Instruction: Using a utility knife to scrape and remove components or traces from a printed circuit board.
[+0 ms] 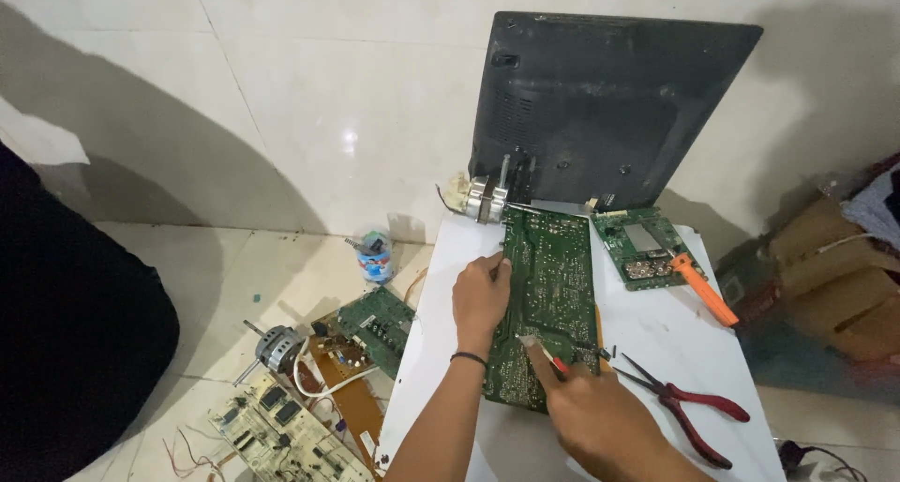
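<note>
A long green circuit board (548, 285) lies solder side up on a white table (656, 351). My left hand (480, 299) rests on the board's left edge and holds it down. My right hand (586, 412) is at the board's near end, closed on a thin tool with a red grip (553, 360), its tip on the board. Red-handled pliers (689, 407) lie on the table just right of my right hand.
A black monitor back cover (600, 107) leans on the wall behind the table. A smaller green board (642, 248) and an orange-handled tool (705, 290) lie at the table's far right. A small motor (486, 201) sits at the far left corner. Boards (375, 318), a motor (277, 346) and a bottle (375, 255) are on the floor at left.
</note>
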